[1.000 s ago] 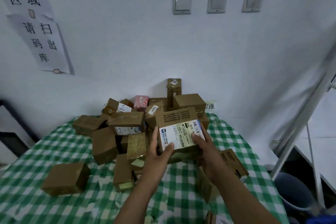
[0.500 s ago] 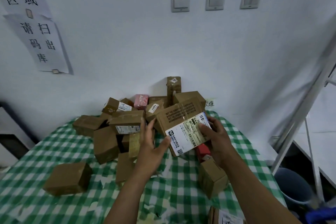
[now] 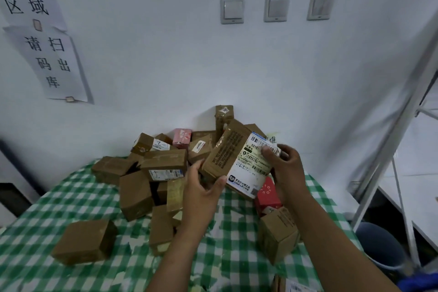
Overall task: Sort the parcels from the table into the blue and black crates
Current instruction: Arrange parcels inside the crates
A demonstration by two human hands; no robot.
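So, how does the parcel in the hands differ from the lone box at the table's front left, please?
The held parcel is tilted in the air, gripped by the left hand and right hand; the lone box lies flat on the cloth, untouched. The held parcel shows a big white label; the lone box shows none. Both are brown cardboard.

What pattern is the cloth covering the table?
The tablecloth is green and white checked. It shows in the head view, the only one.

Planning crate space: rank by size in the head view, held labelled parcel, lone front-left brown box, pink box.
1. held labelled parcel
2. front-left brown box, close second, nearer the camera
3. pink box, smallest but farthest back
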